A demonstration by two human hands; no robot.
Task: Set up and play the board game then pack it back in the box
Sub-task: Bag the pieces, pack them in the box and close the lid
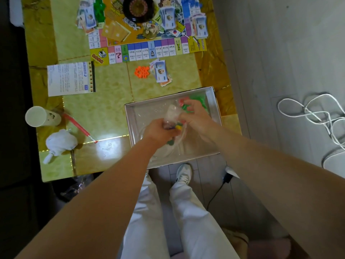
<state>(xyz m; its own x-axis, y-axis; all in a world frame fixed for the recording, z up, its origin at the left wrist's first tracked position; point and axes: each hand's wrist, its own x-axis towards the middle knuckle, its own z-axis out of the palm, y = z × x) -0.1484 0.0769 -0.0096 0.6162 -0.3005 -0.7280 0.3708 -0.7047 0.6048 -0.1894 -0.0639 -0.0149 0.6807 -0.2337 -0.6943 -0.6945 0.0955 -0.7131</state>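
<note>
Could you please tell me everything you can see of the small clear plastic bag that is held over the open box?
The clear plastic bag is small, thin and crinkled. Small coloured pieces show inside, yellow and something dark. The left hand grips its lower end, fingers curled round it; the right hand pinches its upper end. It is held above the open box. Whether it is sealed cannot be told.
</note>
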